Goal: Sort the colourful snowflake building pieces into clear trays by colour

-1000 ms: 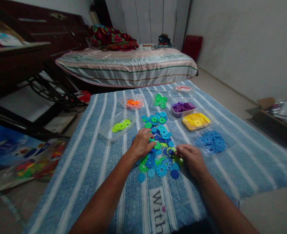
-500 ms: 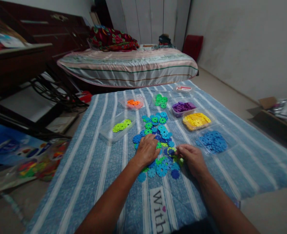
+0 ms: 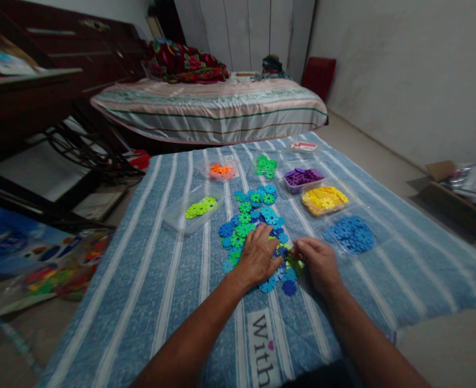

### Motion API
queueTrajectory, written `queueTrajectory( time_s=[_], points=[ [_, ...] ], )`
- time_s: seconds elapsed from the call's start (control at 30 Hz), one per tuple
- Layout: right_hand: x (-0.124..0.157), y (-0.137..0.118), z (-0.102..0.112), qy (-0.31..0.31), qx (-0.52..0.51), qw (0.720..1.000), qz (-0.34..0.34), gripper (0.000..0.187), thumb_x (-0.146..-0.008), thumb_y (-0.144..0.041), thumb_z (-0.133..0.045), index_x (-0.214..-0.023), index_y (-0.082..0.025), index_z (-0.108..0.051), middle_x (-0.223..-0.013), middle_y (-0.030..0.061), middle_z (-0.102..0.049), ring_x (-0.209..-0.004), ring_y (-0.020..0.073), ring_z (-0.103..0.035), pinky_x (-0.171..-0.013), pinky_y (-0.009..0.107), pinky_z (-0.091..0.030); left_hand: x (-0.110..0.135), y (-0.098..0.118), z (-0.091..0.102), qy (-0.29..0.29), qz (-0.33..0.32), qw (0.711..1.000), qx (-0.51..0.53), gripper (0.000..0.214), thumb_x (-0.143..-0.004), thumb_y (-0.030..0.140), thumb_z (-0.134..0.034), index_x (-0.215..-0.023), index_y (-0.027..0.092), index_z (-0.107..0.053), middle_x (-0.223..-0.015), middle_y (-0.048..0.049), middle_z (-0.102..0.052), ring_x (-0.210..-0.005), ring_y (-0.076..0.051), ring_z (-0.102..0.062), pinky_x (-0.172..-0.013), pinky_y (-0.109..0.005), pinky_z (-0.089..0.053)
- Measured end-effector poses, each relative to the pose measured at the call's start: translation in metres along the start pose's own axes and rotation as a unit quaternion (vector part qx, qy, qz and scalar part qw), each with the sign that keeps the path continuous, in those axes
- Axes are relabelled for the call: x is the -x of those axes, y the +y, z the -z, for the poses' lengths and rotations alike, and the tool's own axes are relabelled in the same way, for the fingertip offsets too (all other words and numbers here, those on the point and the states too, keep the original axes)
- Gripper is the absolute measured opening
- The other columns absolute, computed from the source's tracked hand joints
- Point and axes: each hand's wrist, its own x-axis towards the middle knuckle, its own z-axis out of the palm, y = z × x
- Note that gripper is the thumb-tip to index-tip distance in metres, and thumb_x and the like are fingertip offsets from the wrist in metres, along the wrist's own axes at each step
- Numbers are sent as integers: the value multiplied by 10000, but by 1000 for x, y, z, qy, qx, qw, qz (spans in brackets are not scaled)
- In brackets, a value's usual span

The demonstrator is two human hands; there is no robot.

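A pile of flower-shaped plastic discs (image 3: 244, 230) in blue, dark blue, green and yellow-green lies on the striped cloth. My left hand (image 3: 259, 257) rests over the middle of it, fingers spread, touching the discs and hiding some. At the pile's right edge, my right hand (image 3: 317, 264) is closed in a pinch on what looks like a yellow-green disc; its fingertips partly hide it. More yellow-green discs (image 3: 295, 265) show just below those fingers. A clear box with yellow-green discs (image 3: 201, 207) stands left of the pile.
Clear boxes hold orange discs (image 3: 222, 170), green discs (image 3: 266, 166), purple discs (image 3: 303, 177), yellow discs (image 3: 325, 198) and blue discs (image 3: 351, 235). A box with a red-and-white label (image 3: 303, 146) sits at the far edge. Beyond is a bed (image 3: 217, 110).
My left hand has moved right across the pile and its fingers have spread, uncovering green and blue discs on the left. My right hand has stayed nearly still.
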Motion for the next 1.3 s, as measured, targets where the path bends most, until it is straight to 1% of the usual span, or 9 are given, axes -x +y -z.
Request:
queueTrajectory(
  time_s=[0.07,0.13,0.23,0.37,0.57,0.83,1.07,1.17,1.3],
  points=[
    [1,1,0,35,22,999,22,232,-708,-430,-705,-736,-201,-730,-657,31,-688,-602,170,-584,-618,311,-459,-1,3,1,-12,9,1000,0,354,-812,352,-640,-1118,175,-627,-1457,-158,-391,-1403,-353,-252,-1117,-526,-268],
    [1,3,1,54,86,992,77,211,-728,-418,-683,-740,-212,-729,-702,35,-693,-662,191,-603,-661,329,-464,-2,7,4,-24,22,999,2,354,-810,344,-641,-1123,180,-622,-1473,-152,-373,-1411,-356,-236,-1124,-536,-251],
    [2,8,0,31,204,964,170,158,-761,-365,-644,-760,-233,-733,-750,37,-686,-739,211,-610,-730,347,-456,-3,12,8,-37,38,999,11,355,-818,334,-628,-1136,176,-616,-1483,-153,-361,-1417,-353,-225,-1131,-536,-239],
    [1,12,-2,-3,270,939,212,137,-788,-297,-608,-815,-248,-733,-801,44,-692,-783,217,-614,-771,355,-451,-6,16,10,-47,57,997,24,339,-807,307,-621,-1115,164,-620,-1479,-157,-365,-1414,-343,-237,-1135,-517,-248],
    [1,14,0,-29,288,933,213,153,-829,-294,-575,-821,-229,-714,-790,33,-676,-775,199,-618,-741,328,-461,-12,20,3,-45,78,995,51,270,-751,231,-619,-1011,158,-614,-1485,-148,-368,-1416,-319,-250,-1141,-500,-248],
    [2,14,1,-57,267,940,207,174,-836,-318,-583,-876,-212,-716,-824,32,-685,-776,188,-627,-732,315,-472,-16,29,-1,-45,86,993,61,240,-788,198,-526,-1015,162,-598,-1482,-152,-374,-1416,-341,-254,-1132,-562,-222],
    [0,10,2,-30,203,963,173,201,-824,-359,-602,-803,-200,-723,-786,33,-695,-760,193,-633,-722,312,-475,-14,25,-12,15,80,990,111,261,-695,120,-588,-951,166,-565,-1425,-160,-434,-1373,-318,-327,-1124,-537,-249],
    [-1,9,3,2,169,976,138,229,-806,-389,-618,-785,-188,-725,-766,38,-703,-737,199,-634,-706,317,-478,-13,23,-14,57,69,986,143,242,-667,92,-611,-886,181,-557,-1338,-138,-510,-1304,-294,-409,-1102,-504,-298],
    [-1,8,4,12,152,982,114,251,-786,-417,-640,-784,-183,-732,-756,36,-704,-716,196,-627,-692,317,-476,-12,20,-15,99,55,977,179,155,-676,83,-624,-752,183,-532,-1184,-114,-591,-1201,-266,-494,-1050,-446,-372]
  ],
)
